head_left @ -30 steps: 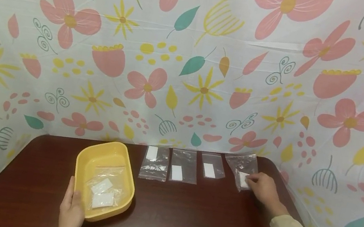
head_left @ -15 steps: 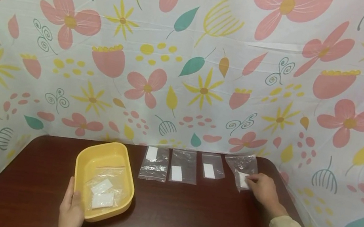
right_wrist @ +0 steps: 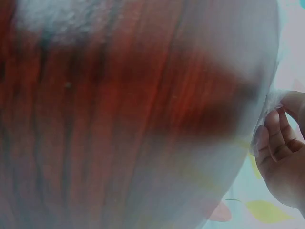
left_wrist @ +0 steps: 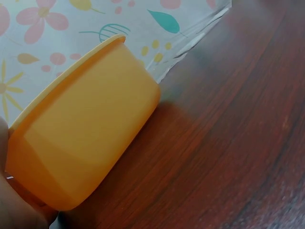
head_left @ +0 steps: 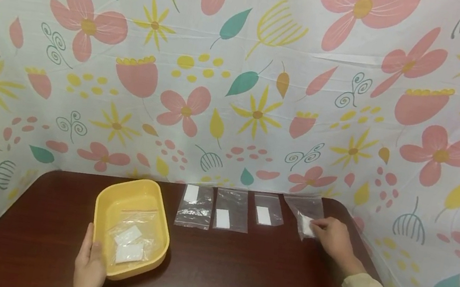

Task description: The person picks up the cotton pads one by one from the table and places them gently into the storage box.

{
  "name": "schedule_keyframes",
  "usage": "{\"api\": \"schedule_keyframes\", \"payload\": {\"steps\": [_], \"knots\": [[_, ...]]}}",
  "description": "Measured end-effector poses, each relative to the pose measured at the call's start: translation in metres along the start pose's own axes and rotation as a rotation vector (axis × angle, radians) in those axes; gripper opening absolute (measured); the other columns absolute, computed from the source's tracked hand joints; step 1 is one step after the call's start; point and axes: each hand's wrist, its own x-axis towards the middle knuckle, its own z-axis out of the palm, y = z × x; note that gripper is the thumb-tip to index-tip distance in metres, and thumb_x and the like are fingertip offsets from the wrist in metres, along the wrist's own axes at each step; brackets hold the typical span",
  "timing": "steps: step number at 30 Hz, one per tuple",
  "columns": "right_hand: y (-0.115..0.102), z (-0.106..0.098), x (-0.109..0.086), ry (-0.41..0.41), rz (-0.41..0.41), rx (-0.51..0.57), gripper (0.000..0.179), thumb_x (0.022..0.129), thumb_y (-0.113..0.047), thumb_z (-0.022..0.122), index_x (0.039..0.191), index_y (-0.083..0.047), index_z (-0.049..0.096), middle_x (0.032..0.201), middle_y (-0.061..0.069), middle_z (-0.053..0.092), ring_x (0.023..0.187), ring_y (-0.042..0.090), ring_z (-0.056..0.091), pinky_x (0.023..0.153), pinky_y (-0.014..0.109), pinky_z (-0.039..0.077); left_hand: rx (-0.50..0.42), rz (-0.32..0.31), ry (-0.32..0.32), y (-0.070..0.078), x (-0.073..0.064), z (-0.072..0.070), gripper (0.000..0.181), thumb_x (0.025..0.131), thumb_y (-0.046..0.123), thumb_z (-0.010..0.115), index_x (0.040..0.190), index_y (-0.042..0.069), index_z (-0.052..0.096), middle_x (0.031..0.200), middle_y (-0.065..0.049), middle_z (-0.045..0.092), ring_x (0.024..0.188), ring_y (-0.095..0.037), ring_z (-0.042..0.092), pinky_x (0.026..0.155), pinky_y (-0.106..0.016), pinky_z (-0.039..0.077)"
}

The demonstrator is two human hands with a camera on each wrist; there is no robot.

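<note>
My left hand [head_left: 90, 267] grips the near left side of a yellow plastic tray [head_left: 135, 193], thumb by the rim. The left wrist view shows the tray's outer wall [left_wrist: 90, 124] tilted against the tabletop. Inside it lie clear zip bags [head_left: 143, 223] with white rectangular pieces. At the far right, my right hand [head_left: 334, 240] pinches the lower part of a clear zip bag [head_left: 312, 208] at its white piece [head_left: 306, 226]. From the right wrist, thumb and fingers [right_wrist: 283, 138] hold a crumpled bit of clear plastic at the table's edge.
Three more clear zip bags lie in a row along the back edge: the left one [head_left: 194, 214], the middle one [head_left: 235, 202] and the right one [head_left: 276, 217], each with a white rectangle. A flowered curtain [head_left: 226, 112] hangs behind the dark red-brown table [head_left: 226, 275].
The bag at the far right looks smoother and pulled straighter, its lower end slightly shifted under the right hand. The left hand and tray have stayed nearly still.
</note>
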Motion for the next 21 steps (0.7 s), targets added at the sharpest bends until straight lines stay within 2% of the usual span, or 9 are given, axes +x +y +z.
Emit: {"api": "schedule_keyframes", "payload": {"steps": [1, 2, 5, 8, 9, 16, 18, 21], "knots": [[-0.002, -0.002, 0.000, 0.004, -0.005, 0.004, 0.011, 0.090, -0.010, 0.075, 0.097, -0.003, 0.081, 0.087, 0.007, 0.071, 0.079, 0.027, 0.066, 0.068, 0.041, 0.053, 0.000, 0.000, -0.003, 0.000, 0.000, 0.000, 0.055, 0.111, 0.024, 0.026, 0.163, 0.026, 0.010, 0.163, -0.019, 0.022, 0.140, -0.042, 0.031, 0.092, 0.001, 0.031], [-0.005, -0.003, 0.000, 0.007, -0.013, 0.009, 0.011, 0.090, -0.010, 0.075, 0.096, -0.003, 0.081, 0.086, 0.006, 0.071, 0.079, 0.027, 0.066, 0.067, 0.040, 0.053, 0.002, -0.002, -0.004, 0.000, 0.000, -0.001, 0.055, 0.111, 0.025, 0.026, 0.163, 0.027, 0.010, 0.163, -0.018, 0.020, 0.141, -0.042, 0.030, 0.099, -0.003, 0.029], [-0.011, -0.008, 0.000, 0.025, -0.041, 0.012, 0.010, 0.089, -0.009, 0.076, 0.096, -0.004, 0.081, 0.083, 0.004, 0.070, 0.075, 0.022, 0.065, 0.064, 0.036, 0.052, -0.001, -0.003, -0.008, 0.000, 0.000, -0.001, 0.055, 0.111, 0.025, 0.026, 0.163, 0.027, 0.009, 0.164, -0.016, 0.018, 0.142, -0.041, 0.028, 0.101, -0.003, 0.027], [-0.017, -0.010, -0.001, 0.052, -0.071, 0.012, 0.009, 0.088, -0.008, 0.077, 0.095, -0.005, 0.081, 0.080, 0.000, 0.068, 0.072, 0.019, 0.063, 0.061, 0.032, 0.051, -0.010, -0.001, -0.010, 0.000, 0.000, -0.001, 0.055, 0.111, 0.025, 0.026, 0.163, 0.027, 0.009, 0.165, -0.014, 0.016, 0.143, -0.040, 0.027, 0.101, -0.003, 0.026], [-0.019, -0.012, -0.001, 0.060, -0.079, 0.015, 0.008, 0.087, -0.007, 0.078, 0.094, -0.005, 0.082, 0.080, 0.000, 0.068, 0.072, 0.018, 0.063, 0.060, 0.031, 0.051, -0.013, 0.001, -0.011, 0.000, 0.000, -0.001, 0.055, 0.111, 0.025, 0.026, 0.163, 0.027, 0.009, 0.165, -0.014, 0.017, 0.143, -0.040, 0.027, 0.094, 0.002, 0.026], [-0.038, -0.021, -0.009, 0.080, -0.129, 0.038, 0.008, 0.086, -0.006, 0.079, 0.093, -0.008, 0.082, 0.077, -0.005, 0.066, 0.070, 0.015, 0.062, 0.058, 0.026, 0.049, -0.013, 0.011, -0.011, 0.000, -0.001, -0.001, 0.055, 0.111, 0.025, 0.026, 0.163, 0.027, 0.010, 0.164, -0.015, 0.018, 0.142, -0.040, 0.028, 0.095, 0.001, 0.028], [-0.044, -0.022, -0.010, 0.088, -0.147, 0.036, 0.008, 0.085, -0.006, 0.080, 0.093, -0.008, 0.082, 0.077, -0.006, 0.065, 0.070, 0.013, 0.061, 0.058, 0.025, 0.048, -0.004, 0.010, -0.011, 0.000, -0.001, -0.001, 0.055, 0.111, 0.025, 0.026, 0.163, 0.026, 0.010, 0.165, -0.013, 0.017, 0.143, -0.040, 0.028, 0.101, -0.003, 0.027], [-0.052, -0.025, -0.011, 0.103, -0.178, 0.038, 0.009, 0.084, -0.006, 0.081, 0.092, -0.010, 0.082, 0.076, -0.008, 0.065, 0.068, 0.009, 0.058, 0.057, 0.024, 0.047, -0.001, 0.002, -0.008, 0.000, -0.001, 0.000, 0.054, 0.111, 0.026, 0.025, 0.163, 0.026, 0.010, 0.166, -0.010, 0.015, 0.144, -0.038, 0.024, 0.116, -0.019, 0.021]]}}
